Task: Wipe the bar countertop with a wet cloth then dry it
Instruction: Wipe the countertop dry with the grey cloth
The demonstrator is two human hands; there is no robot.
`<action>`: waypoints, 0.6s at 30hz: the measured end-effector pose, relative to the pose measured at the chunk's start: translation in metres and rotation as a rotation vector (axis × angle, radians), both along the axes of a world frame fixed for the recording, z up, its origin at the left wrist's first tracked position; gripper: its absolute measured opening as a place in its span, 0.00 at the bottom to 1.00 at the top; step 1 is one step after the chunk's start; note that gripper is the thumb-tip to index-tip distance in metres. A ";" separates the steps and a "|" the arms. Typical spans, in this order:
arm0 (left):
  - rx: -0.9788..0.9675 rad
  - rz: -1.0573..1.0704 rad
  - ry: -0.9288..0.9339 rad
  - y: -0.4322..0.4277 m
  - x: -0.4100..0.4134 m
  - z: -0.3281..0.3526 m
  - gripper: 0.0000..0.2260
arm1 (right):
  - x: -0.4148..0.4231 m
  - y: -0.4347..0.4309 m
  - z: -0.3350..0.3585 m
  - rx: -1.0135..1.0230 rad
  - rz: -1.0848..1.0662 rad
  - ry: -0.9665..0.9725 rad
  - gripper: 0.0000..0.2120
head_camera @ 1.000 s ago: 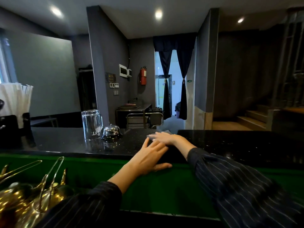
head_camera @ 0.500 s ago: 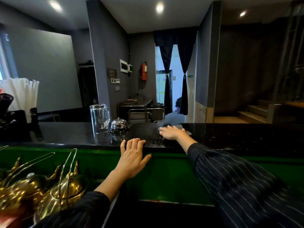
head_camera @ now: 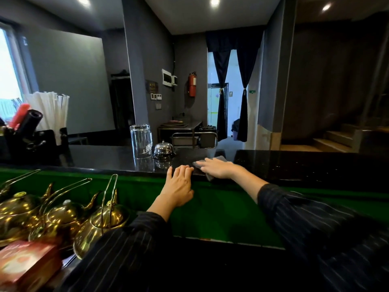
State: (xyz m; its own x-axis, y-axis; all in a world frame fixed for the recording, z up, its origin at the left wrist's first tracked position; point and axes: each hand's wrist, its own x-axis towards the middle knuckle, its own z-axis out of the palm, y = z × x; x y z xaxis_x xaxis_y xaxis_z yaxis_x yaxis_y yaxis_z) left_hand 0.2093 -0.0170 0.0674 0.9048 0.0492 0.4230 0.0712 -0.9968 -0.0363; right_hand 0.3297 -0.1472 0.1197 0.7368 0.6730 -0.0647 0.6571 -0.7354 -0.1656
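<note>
The black polished bar countertop (head_camera: 294,165) runs across the view above a green front panel. My right hand (head_camera: 219,168) lies flat on a grey cloth (head_camera: 221,158) and presses it onto the counter near the front edge; most of the cloth is hidden under the palm. My left hand (head_camera: 179,186) rests just left of it, fingers spread, fingertips on the counter's front edge, holding nothing.
An upturned clear glass (head_camera: 141,141) and a chrome service bell (head_camera: 163,149) stand on the counter just left of my hands. A black caddy with straws (head_camera: 48,114) sits far left. Brass teapots (head_camera: 101,220) and a red box (head_camera: 27,262) lie below left.
My right hand has slid the cloth toward the counter's front edge and slightly right. My left hand has shifted along the edge and now sits close beside the right. The camera has tilted down.
</note>
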 end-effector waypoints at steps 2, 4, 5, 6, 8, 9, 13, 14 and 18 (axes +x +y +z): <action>0.011 -0.002 0.036 0.003 -0.004 0.001 0.32 | 0.009 -0.029 -0.001 0.010 -0.051 0.015 0.23; 0.010 -0.006 0.080 0.005 -0.004 0.002 0.34 | 0.023 -0.057 -0.003 0.032 -0.141 0.067 0.25; 0.017 -0.002 0.101 0.006 -0.005 0.002 0.35 | 0.038 -0.066 -0.007 0.050 -0.186 0.104 0.26; 0.027 0.004 0.118 0.006 -0.005 0.002 0.36 | 0.053 -0.073 -0.010 0.053 -0.223 0.126 0.28; 0.051 0.016 0.140 0.007 -0.004 0.002 0.37 | 0.051 -0.080 -0.006 0.013 -0.288 0.085 0.29; 0.060 0.026 0.146 0.006 -0.003 0.001 0.38 | 0.042 -0.078 -0.003 0.008 -0.326 0.047 0.28; 0.081 0.087 0.160 0.001 0.001 -0.002 0.40 | 0.015 -0.052 0.007 -0.024 -0.384 -0.027 0.25; 0.086 0.101 0.159 0.000 0.001 -0.002 0.40 | 0.012 -0.043 0.007 -0.018 -0.353 -0.039 0.25; 0.104 0.120 0.186 -0.002 0.001 0.001 0.44 | 0.000 -0.004 0.002 -0.018 -0.195 -0.065 0.25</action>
